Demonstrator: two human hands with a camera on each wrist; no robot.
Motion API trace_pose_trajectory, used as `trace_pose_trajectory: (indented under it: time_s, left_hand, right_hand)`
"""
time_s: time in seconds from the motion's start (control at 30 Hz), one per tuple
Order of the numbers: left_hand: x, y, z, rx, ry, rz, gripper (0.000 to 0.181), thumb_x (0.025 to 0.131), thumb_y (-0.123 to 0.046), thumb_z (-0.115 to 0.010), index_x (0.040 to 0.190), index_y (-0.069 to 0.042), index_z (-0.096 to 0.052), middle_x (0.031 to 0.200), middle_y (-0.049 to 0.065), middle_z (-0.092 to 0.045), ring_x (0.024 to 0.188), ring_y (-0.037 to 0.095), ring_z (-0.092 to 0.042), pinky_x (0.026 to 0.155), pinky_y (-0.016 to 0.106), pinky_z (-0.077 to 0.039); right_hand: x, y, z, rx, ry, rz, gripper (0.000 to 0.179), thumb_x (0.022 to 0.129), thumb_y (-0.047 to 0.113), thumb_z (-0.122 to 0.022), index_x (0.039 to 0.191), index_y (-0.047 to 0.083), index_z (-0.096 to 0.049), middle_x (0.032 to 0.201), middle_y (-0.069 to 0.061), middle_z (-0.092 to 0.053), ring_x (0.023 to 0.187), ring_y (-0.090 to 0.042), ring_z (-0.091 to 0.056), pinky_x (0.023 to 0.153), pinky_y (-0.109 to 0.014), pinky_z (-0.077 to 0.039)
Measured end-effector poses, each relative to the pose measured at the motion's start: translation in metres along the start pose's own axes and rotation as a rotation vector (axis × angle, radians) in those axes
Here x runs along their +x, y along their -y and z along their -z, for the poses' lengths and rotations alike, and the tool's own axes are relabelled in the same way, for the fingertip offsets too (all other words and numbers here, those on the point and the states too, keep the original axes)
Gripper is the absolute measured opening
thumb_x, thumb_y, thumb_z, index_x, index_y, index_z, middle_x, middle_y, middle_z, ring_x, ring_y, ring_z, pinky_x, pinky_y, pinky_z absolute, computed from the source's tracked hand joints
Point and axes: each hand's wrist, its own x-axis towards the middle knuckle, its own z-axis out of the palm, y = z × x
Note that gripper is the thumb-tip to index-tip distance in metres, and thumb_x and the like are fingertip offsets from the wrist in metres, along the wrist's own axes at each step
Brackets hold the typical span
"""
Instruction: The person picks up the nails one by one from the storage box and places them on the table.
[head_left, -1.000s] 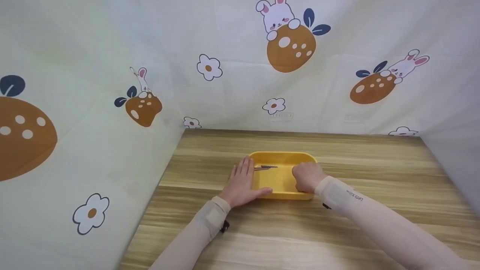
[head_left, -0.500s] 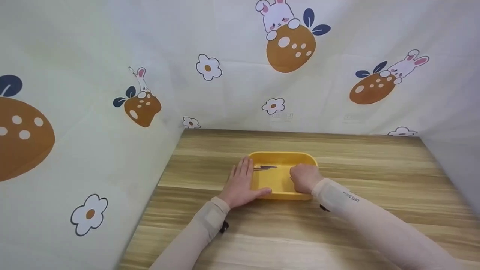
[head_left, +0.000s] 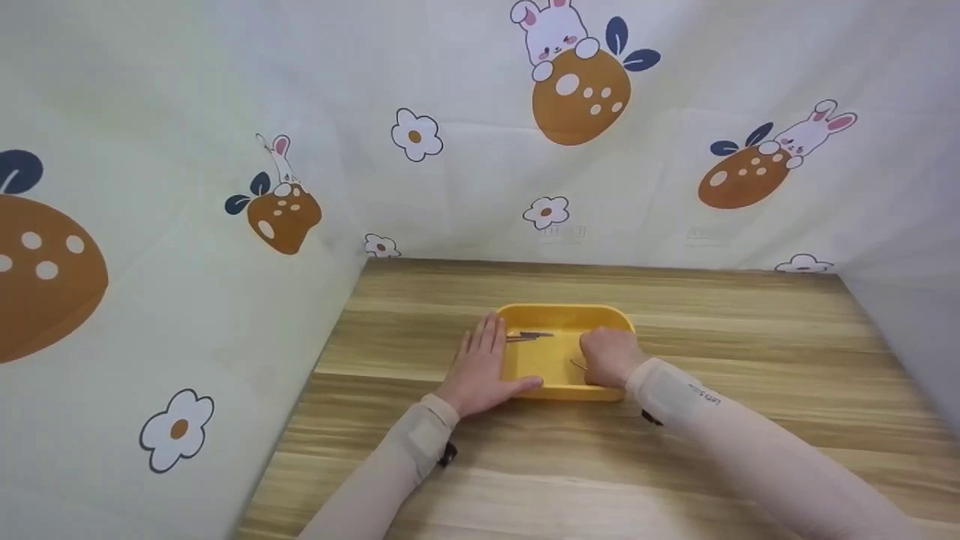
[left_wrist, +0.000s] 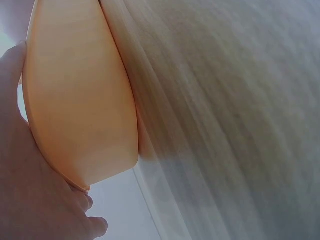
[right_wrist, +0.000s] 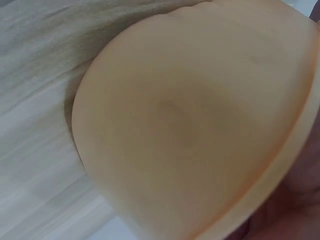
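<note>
A yellow plastic tray (head_left: pixel 551 392) sits on the wooden table. My left hand (head_left: pixel 480 375) rests over its left end, fingers straight along the rim and thumb across the near edge. In the left wrist view, that hand (left_wrist: pixel 30 150) lies along the rim beside the tray's outer wall (left_wrist: pixel 82 95). My right hand (head_left: pixel 613 357) is a curled fist inside the right end. A thin stick-like piece (head_left: pixel 577 364) pokes out to the left of that fist; its kind is too small to tell. Several thin dark sticks (head_left: pixel 534 335) lie in the tray near my left fingers.
The wood-grain table (head_left: pixel 570 465) stretches around the tray. Behind it hangs a pale cloth (head_left: pixel 465 180) printed with rabbits and flowers; more cloth closes in the left and right sides. In the right wrist view the tray's outer wall (right_wrist: pixel 175 120) fills most of the picture.
My right hand has shifted slightly left inside the tray, and the thin piece now shows more beyond its fingers. My left hand and the tray have stayed in place.
</note>
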Motion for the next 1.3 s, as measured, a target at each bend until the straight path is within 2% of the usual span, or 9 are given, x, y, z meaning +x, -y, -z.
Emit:
trace_pose_trajectory:
  time_s: [0.23,0.43,0.7,0.93,1.07,1.17,1.23,1.3]
  left_hand:
    - [0.0,0.001,-0.002,0.002,-0.008,0.003,0.12,0.084,-0.085,-0.045,0.16,0.0,-0.008,0.168,0.017,-0.001,0.154,0.032,-0.002,0.122,0.053,-0.008]
    - [0.0,0.0,-0.001,0.01,-0.002,0.007,0.121,0.083,-0.087,-0.042,0.16,0.0,-0.007,0.168,0.018,-0.001,0.153,0.033,-0.003,0.121,0.054,-0.008]
    - [-0.001,-0.001,0.0,-0.005,-0.001,0.008,0.12,0.084,-0.085,-0.045,0.16,0.0,-0.007,0.168,0.018,-0.001,0.153,0.034,-0.003,0.121,0.055,-0.008]
    - [-0.002,-0.001,0.0,0.003,0.003,0.005,0.12,0.084,-0.087,-0.041,0.16,-0.001,-0.007,0.168,0.018,0.0,0.154,0.033,-0.002,0.121,0.055,-0.008]
    - [-0.001,0.0,-0.001,0.015,-0.012,-0.006,0.122,0.082,-0.089,-0.039,0.16,-0.001,-0.008,0.167,0.018,-0.003,0.154,0.033,-0.004,0.121,0.055,-0.01]
    - [0.0,0.001,-0.002,0.026,-0.024,-0.008,0.123,0.081,-0.09,-0.038,0.16,0.0,-0.01,0.167,0.018,-0.005,0.153,0.033,-0.005,0.121,0.055,-0.011]
    - [0.0,0.001,-0.002,0.023,-0.026,-0.009,0.122,0.082,-0.089,-0.04,0.16,0.0,-0.01,0.167,0.018,-0.005,0.153,0.033,-0.006,0.121,0.055,-0.011]
    - [0.0,0.001,-0.002,0.02,-0.023,-0.006,0.121,0.083,-0.088,-0.042,0.16,-0.001,-0.011,0.168,0.018,-0.004,0.153,0.033,-0.005,0.121,0.055,-0.011]
  right_hand:
    - [0.0,-0.002,0.012,0.051,0.032,-0.02,0.02,0.07,0.008,-0.068,0.058,0.015,-0.053,0.053,0.004,-0.046,0.051,-0.017,-0.044,0.045,-0.033,-0.037]
    - [-0.001,-0.005,0.02,0.059,0.031,-0.022,0.018,0.071,0.011,-0.07,0.059,0.016,-0.058,0.057,0.004,-0.053,0.052,-0.018,-0.051,0.044,-0.035,-0.041]
    - [-0.01,-0.006,0.037,0.108,0.012,-0.015,0.017,0.072,0.011,-0.071,0.061,0.018,-0.06,0.066,0.004,-0.054,0.055,-0.017,-0.052,0.045,-0.034,-0.042]
    - [-0.02,-0.012,0.052,0.125,-0.065,0.021,0.018,0.072,0.011,-0.072,0.062,0.018,-0.06,0.08,-0.001,-0.053,0.061,-0.018,-0.052,0.045,-0.033,-0.041]
    - [-0.026,-0.02,0.058,0.128,-0.14,0.053,0.021,0.069,0.009,-0.073,0.059,0.019,-0.059,0.103,-0.014,-0.066,0.091,-0.034,-0.065,0.048,-0.038,-0.049]
    - [-0.03,-0.03,0.062,0.128,-0.186,0.071,0.023,0.068,0.008,-0.073,0.056,0.02,-0.059,0.123,-0.024,-0.064,0.119,-0.047,-0.057,0.062,-0.046,-0.057]
    - [-0.032,-0.036,0.064,0.139,-0.192,0.064,0.022,0.069,0.008,-0.073,0.056,0.02,-0.059,0.126,-0.026,-0.062,0.123,-0.05,-0.054,0.073,-0.051,-0.058]
    - [-0.034,-0.043,0.065,0.142,-0.199,0.061,0.022,0.07,0.008,-0.073,0.056,0.021,-0.06,0.128,-0.028,-0.061,0.124,-0.054,-0.051,0.085,-0.058,-0.055]
